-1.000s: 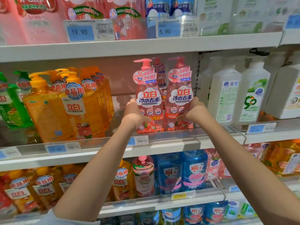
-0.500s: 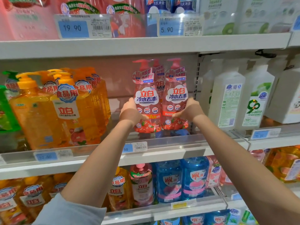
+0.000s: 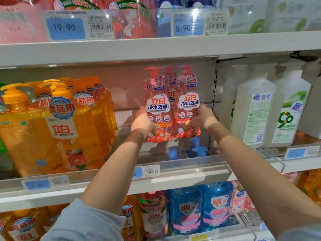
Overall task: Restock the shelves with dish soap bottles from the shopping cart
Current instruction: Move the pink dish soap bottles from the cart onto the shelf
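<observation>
Two pink pump bottles of dish soap stand side by side over the middle shelf (image 3: 182, 178). My left hand (image 3: 142, 124) grips the left pink bottle (image 3: 157, 108) low on its left side. The right pink bottle (image 3: 189, 103) is gripped from its right side by my right hand (image 3: 203, 119). A third pink bottle (image 3: 169, 94) shows between and behind them. The bottoms of the held bottles sit above the shelf's clear front lip; I cannot tell whether they touch the shelf deck.
Large orange soap bottles (image 3: 60, 127) fill the shelf to the left, with a gap between them and the pink ones. White bottles (image 3: 255, 115) stand to the right past a divider. Blue bottles (image 3: 199, 207) line the shelf below. The upper shelf (image 3: 156, 47) hangs close overhead.
Both hands have carried the two pink bottles from the shelf's front lip up and back, deeper into the shelf. The grips have not changed.
</observation>
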`<state>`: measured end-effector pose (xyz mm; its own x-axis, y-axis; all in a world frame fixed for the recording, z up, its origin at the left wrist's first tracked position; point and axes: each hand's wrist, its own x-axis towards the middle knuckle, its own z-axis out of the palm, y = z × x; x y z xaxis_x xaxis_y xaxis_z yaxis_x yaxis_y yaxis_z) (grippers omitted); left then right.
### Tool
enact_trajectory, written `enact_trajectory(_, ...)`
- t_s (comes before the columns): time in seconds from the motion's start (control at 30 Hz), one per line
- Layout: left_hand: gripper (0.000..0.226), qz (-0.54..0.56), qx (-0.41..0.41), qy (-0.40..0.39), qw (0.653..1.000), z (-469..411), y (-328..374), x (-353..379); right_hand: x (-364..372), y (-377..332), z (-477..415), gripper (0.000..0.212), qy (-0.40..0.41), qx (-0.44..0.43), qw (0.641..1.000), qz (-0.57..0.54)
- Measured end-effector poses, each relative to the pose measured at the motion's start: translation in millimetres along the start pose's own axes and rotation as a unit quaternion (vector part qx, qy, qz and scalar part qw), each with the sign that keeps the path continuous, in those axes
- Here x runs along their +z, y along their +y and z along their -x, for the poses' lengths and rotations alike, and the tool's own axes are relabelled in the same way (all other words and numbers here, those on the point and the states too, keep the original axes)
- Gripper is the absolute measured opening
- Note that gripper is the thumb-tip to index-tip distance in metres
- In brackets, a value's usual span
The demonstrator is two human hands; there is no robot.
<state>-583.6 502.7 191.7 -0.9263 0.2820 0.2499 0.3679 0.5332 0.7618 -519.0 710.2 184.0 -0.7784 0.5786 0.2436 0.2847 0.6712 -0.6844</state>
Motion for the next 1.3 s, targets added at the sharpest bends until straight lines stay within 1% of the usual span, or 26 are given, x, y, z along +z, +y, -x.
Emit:
enact_trajectory(0.23, 0.077, 0.003, -0.031, -0.007, 0.999, -17.1, 3.1, 3.5, 7.5, 5.7, -18.7, 0.074, 0.004, -0.022, 1.0, 0.001)
enact_trajectory(0.4, 0.078, -0.017, -0.032, 0.0, 0.999, -22.5, 2.8, 7.1, 10.5, 8.0, -19.6, 0.075, 0.008, -0.026, 1.0, 0.014)
enact_trajectory(0.47, 0.078, -0.017, -0.031, -0.002, 0.999, -22.4, 2.5, 7.7, 11.2, 10.1, -18.1, 0.072, 0.006, -0.021, 1.0, 0.023)
enact_trajectory(0.6, 0.078, -0.005, -0.027, -0.014, 1.0, -18.6, -6.4, 10.3, 11.3, 10.3, -13.7, 0.063, -0.023, 0.001, 1.0, 0.002)
enact_trajectory(0.67, 0.074, -0.002, -0.032, -0.028, 0.999, -14.6, -9.4, 9.9, 10.9, 10.4, -8.7, 0.067, -0.028, -0.001, 1.0, 0.0)
enact_trajectory(0.73, 0.065, 0.01, -0.039, -0.043, 0.998, -10.7, -10.5, 7.7, 10.4, 11.2, -2.3, 0.073, -0.032, -0.002, 0.999, 0.003)
enact_trajectory(0.83, 0.05, 0.013, -0.033, -0.063, 0.997, -4.9, -10.2, 2.9, 9.7, 12.9, 4.9, 0.074, -0.062, 0.016, 0.998, -0.027)
enact_trajectory(0.93, 0.041, -0.005, -0.021, -0.08, 0.997, 3.7, -10.0, -0.8, 5.3, 7.4, 18.7, 0.057, -0.07, 0.024, 0.996, -0.046)
enact_trajectory(1.03, 0.032, -0.041, -0.023, -0.068, 0.997, 17.6, -9.7, -7.8, 1.4, -3.1, 38.1, 0.038, -0.079, -0.009, 0.996, -0.05)
enact_trajectory(1.1, 0.03, -0.068, -0.01, -0.05, 0.996, 28.7, -8.9, -15.1, -1.4, -10.9, 51.4, 0.028, -0.09, -0.024, 0.994, -0.053)
enact_trajectory(1.2, 0.03, -0.108, -0.01, -0.023, 0.994, 55.6, -2.9, -32.2, -3.0, -27.7, 70.0, 0.024, -0.096, -0.042, 0.992, -0.071)
enact_trajectory(1.3, 0.03, -0.172, 0.003, 0.007, 0.985, 94.5, -2.1, -57.5, 3.7, -52.1, 94.1, 0.021, -0.093, -0.089, 0.99, -0.051)
